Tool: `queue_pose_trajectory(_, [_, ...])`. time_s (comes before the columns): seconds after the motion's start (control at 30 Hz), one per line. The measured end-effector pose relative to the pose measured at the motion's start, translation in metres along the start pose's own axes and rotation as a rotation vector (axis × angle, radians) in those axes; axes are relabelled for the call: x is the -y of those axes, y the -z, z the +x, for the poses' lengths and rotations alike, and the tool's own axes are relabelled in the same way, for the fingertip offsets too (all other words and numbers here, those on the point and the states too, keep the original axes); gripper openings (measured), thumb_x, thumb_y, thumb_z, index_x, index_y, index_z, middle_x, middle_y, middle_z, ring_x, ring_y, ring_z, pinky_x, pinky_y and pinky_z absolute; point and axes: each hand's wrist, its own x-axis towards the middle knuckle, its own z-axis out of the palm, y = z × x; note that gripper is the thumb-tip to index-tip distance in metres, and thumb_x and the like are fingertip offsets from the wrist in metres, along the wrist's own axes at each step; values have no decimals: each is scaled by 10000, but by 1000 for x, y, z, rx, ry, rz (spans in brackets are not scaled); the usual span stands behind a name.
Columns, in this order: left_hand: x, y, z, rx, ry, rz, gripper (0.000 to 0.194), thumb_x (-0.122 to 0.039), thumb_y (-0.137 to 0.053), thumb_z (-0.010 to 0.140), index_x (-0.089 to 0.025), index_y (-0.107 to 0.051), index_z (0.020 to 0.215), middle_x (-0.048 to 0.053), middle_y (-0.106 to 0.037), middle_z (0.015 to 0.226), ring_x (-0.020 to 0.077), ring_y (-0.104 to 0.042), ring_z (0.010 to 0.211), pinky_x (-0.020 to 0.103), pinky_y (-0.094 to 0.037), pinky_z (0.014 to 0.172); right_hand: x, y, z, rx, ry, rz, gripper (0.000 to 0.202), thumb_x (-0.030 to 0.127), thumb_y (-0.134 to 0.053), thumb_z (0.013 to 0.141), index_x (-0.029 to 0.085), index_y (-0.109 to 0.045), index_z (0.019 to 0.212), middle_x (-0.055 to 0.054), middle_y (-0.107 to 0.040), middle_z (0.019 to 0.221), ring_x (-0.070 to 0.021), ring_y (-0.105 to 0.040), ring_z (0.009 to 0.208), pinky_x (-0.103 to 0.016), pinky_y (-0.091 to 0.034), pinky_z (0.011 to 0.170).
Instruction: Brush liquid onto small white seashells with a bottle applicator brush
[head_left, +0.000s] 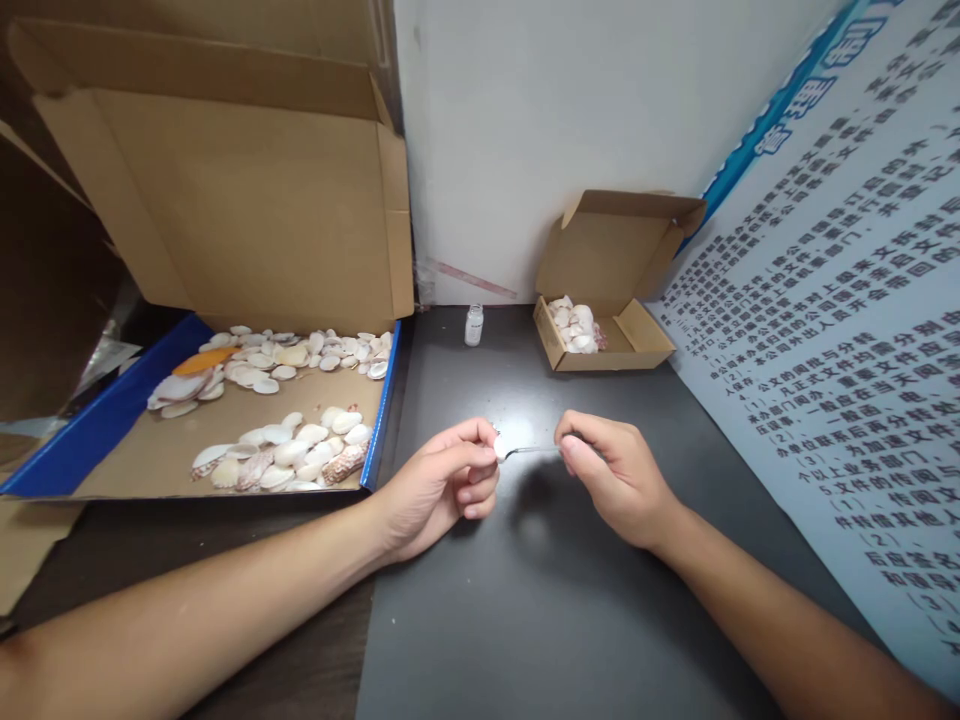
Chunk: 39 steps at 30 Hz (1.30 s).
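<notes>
Above the dark table, my left hand pinches a small white shell between thumb and forefinger. My right hand is closed around one end of a thin metal tool. The tool's far tip reaches the shell's edge; its exact shape is too small to make out. Left of my left hand lies a blue-sided cardboard box with its lid up, holding two groups of shells, mostly white. An orange shell stands out among the far group.
A small glass bottle without a visible cap stands near the white wall. To its right is a small open carton with white shells in its left part. A printed poster covers the right side.
</notes>
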Motion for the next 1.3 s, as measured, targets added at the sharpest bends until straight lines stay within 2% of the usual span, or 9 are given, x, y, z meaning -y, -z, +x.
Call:
queue_pose_trajectory(0.13, [0, 1, 0, 10, -7, 0, 136, -166, -621, 806, -185, -489, 781, -81, -335, 561, 58, -264, 476, 204, -239, 490, -1, 0, 1, -38, -64, -2, 351, 341, -417, 961, 220, -370, 635, 47, -364, 569, -118, -370, 528, -272, -294, 530])
queue_pose_trajectory(0.27, [1, 2, 1, 17, -2, -4, 145, -154, -612, 811, -182, -479, 759, -81, -334, 556, 56, -256, 474, 204, -238, 490, -1, 0, 0, -2, 40, 117, 306, 328, -377, 966, 217, -442, 688, 32, -447, 595, -129, -436, 545, -270, -346, 547])
queue_pose_trajectory(0.47, [1, 2, 1, 3, 1, -3, 180, -159, -637, 787, -181, -469, 724, -78, -330, 556, 55, -270, 473, 202, -245, 494, 4, 0, 2, -17, 15, -47, 281, 270, -471, 893, 221, -399, 626, 52, -386, 542, -109, -378, 494, -253, -306, 502])
queue_pose_trajectory(0.7, [2, 2, 1, 23, -1, -16, 167, -125, -579, 823, -179, -458, 721, -73, -333, 559, 58, -265, 475, 204, -246, 493, 8, 2, 0, -25, 146, -3, 226, 238, -447, 893, 218, -451, 668, 43, -450, 557, -108, -423, 494, -245, -332, 500])
queue_pose_trajectory(0.83, [2, 2, 1, 27, -5, -18, 168, -106, -549, 838, -178, -450, 723, -73, -325, 562, 58, -260, 477, 207, -245, 495, 10, 2, 0, -16, 138, -54, 232, 225, -487, 868, 221, -426, 644, 47, -443, 543, -106, -410, 487, -244, -326, 494])
queue_pose_trajectory(1.0, [2, 2, 1, 38, -9, -15, 141, -109, -535, 848, -179, -466, 748, -76, -321, 554, 61, -251, 475, 208, -240, 491, 6, 3, -2, -107, 155, 4, 251, 251, -428, 898, 218, -443, 649, 42, -433, 546, -111, -415, 485, -249, -331, 497])
queue_pose_trajectory(1.17, [1, 2, 1, 41, -6, -4, 118, -110, -529, 843, -177, -477, 761, -75, -320, 561, 61, -253, 476, 209, -244, 489, 5, 2, 0, -36, 104, -17, 238, 238, -463, 889, 213, -442, 653, 51, -428, 546, -102, -411, 488, -240, -326, 500])
queue_pose_trajectory(1.3, [2, 3, 1, 45, -7, -3, 101, -108, -527, 837, -176, -487, 775, -73, -325, 573, 61, -262, 477, 211, -248, 489, 3, 2, 1, -59, 66, -45, 265, 255, -472, 894, 213, -417, 639, 53, -413, 546, -98, -398, 494, -236, -323, 506])
